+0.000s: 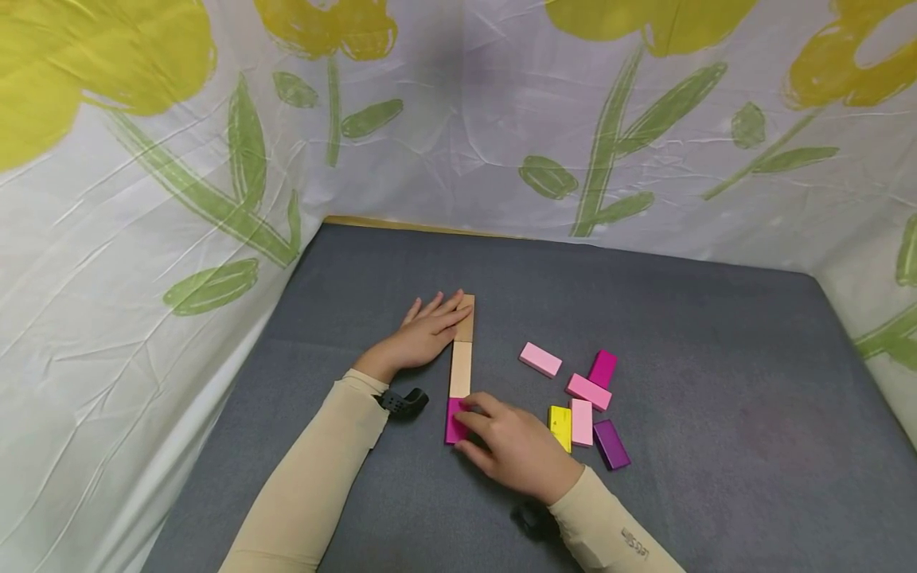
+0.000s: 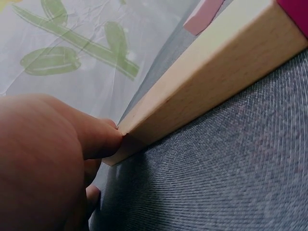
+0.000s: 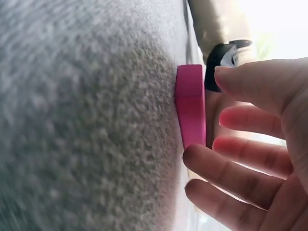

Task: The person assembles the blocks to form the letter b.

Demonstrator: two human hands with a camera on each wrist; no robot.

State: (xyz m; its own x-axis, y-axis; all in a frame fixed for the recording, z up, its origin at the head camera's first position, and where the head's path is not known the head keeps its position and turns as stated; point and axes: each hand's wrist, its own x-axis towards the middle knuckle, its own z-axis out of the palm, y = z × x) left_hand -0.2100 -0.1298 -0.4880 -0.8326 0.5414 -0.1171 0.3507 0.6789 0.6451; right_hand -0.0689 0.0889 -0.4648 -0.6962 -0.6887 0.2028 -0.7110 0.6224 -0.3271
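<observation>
Three blocks lie end to end in a straight row on the dark cloth. At the far end is a tan wooden block (image 1: 466, 322), then a paler wooden block (image 1: 461, 370), then a magenta block (image 1: 453, 426) nearest the person. My left hand (image 1: 421, 338) rests against the far wooden block, fingers stretched out across it. In the left wrist view a fingertip touches the wood (image 2: 192, 79) at a joint. Over the magenta block, my right hand (image 1: 519, 450) has its fingers spread and loosely bent. The right wrist view shows thumb and fingers apart beside the magenta block (image 3: 191, 110).
Right of the row lie loose blocks: a lone pink block (image 1: 540, 360), a magenta block (image 1: 603, 368), another pink block (image 1: 589, 391), an upright-lying pink block (image 1: 582, 422), a yellow block (image 1: 560, 428) and a purple block (image 1: 612, 445). A flower-printed curtain (image 1: 458, 143) borders the table.
</observation>
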